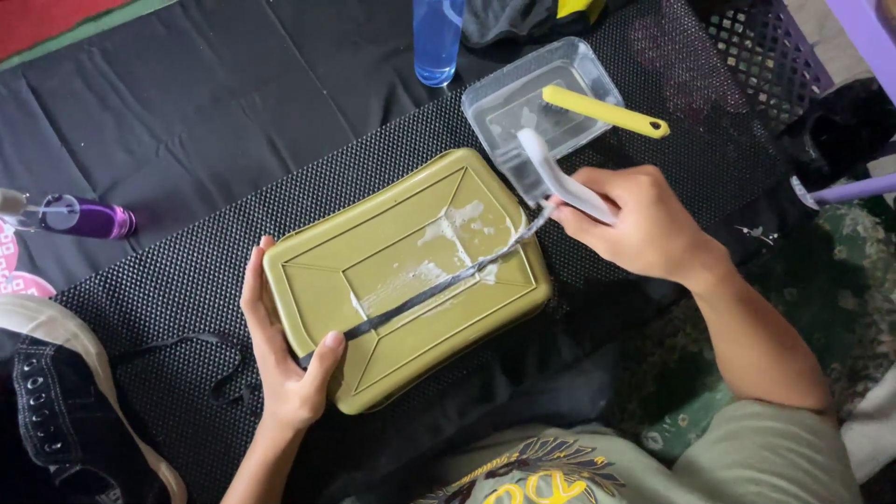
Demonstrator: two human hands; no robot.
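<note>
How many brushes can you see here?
2. A white brush is gripped in the right hand; a yellow-handled brush rests across the clear plastic container. Others may lie out of view.

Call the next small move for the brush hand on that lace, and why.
Probably draw the white brush in the right hand back down the black shoelace toward the left hand. Foam sits only on the upper stretch of the olive lid; the lower lace looks unscrubbed, and the left thumb pins it.

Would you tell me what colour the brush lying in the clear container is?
The brush is yellow, seen best in the head view, resting across the clear container.
</note>
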